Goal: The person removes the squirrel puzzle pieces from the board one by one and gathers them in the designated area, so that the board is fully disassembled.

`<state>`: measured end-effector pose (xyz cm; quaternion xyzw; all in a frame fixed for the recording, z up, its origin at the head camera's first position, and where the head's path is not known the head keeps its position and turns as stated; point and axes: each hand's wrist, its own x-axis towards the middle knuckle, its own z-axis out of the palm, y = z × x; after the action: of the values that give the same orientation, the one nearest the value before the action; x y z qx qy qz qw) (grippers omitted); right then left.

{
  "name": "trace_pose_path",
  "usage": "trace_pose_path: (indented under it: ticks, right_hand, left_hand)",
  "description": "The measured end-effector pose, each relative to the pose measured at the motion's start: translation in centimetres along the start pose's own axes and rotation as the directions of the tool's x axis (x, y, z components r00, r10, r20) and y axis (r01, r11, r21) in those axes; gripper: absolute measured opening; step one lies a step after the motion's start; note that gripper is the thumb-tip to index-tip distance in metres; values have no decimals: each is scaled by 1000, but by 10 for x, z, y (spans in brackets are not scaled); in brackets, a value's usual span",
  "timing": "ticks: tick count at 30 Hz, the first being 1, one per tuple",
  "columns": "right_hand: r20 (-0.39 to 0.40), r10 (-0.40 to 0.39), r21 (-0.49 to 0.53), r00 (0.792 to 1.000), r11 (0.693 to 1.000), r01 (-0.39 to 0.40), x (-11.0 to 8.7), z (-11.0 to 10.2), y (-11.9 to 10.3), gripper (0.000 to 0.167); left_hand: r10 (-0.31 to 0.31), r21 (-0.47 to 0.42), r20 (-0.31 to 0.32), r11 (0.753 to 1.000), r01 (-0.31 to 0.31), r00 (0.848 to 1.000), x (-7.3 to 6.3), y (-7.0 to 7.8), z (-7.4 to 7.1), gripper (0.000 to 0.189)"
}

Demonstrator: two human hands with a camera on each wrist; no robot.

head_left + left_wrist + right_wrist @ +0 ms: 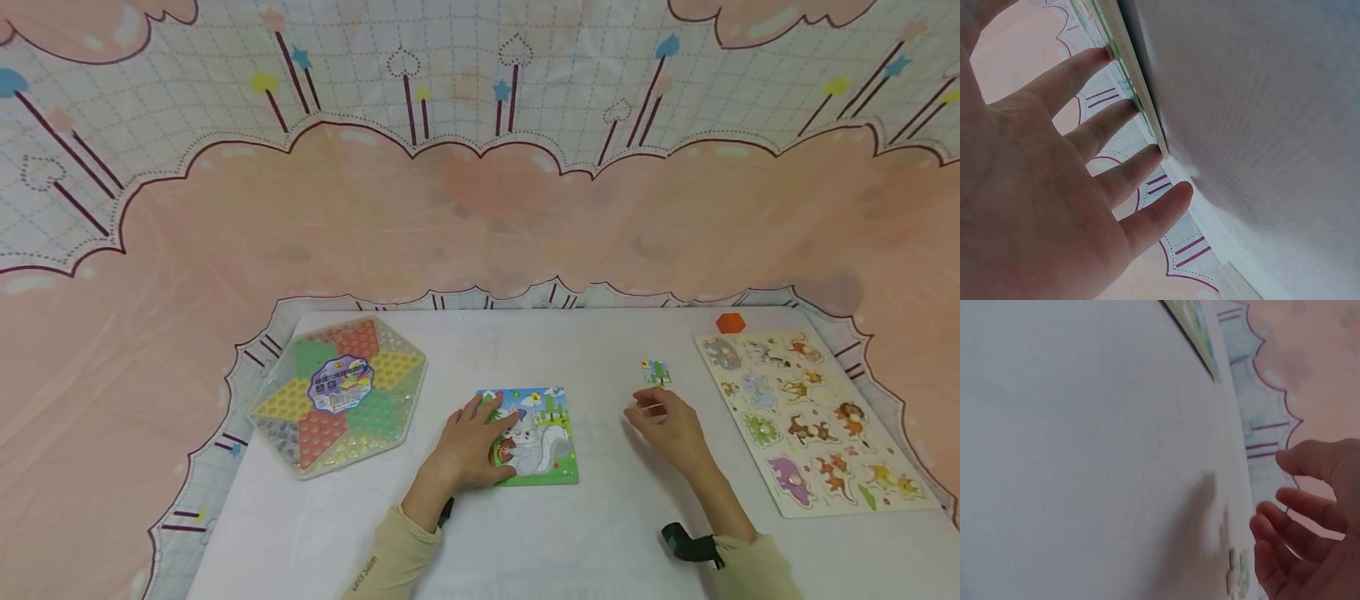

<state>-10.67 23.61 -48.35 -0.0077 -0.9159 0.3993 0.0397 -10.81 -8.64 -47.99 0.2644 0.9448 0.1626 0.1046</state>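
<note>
A square jigsaw puzzle (553, 454) with a grey-and-white squirrel picture lies flat on the white table. On its left part rests my left hand (467, 446), fingers spread over the picture; in the left wrist view its fingertips touch the edge of the thin puzzle board (1138, 81). My right hand (670, 429) hovers over the table to the right of the puzzle, fingers loosely bent, and nothing shows between thumb and fingers in the right wrist view. Just beyond it lies a small loose bit of jigsaw (656, 372); whether it is one piece or more I cannot tell.
To the left lies a hexagonal Chinese checkers board (390, 408) in clear wrapping. A wooden animal puzzle board (813, 454) sits at the right, with an orange hexagon (731, 322) at its far edge. Patterned cloth (480, 225) hangs behind the table (480, 342).
</note>
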Motion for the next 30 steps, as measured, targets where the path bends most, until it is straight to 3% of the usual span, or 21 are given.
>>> trace_pose_path:
  ticks: [7,17,30]
  right_hand:
    - [110,-46,66,993,997,39,-5,22,-14,29]
    - [158,-97,110,983,991,80,-14,46,-31,28]
    - [249,-138,114,959,987,113,-22,61,-40,26]
  left_hand:
    - [1,12,0,1000,-1,1000,0,-1,1,73]
    - [-10,29,-1,1000,10,1000,0,-1,2,74]
    - [-16,39,9,999,16,1000,1,-2,3,74]
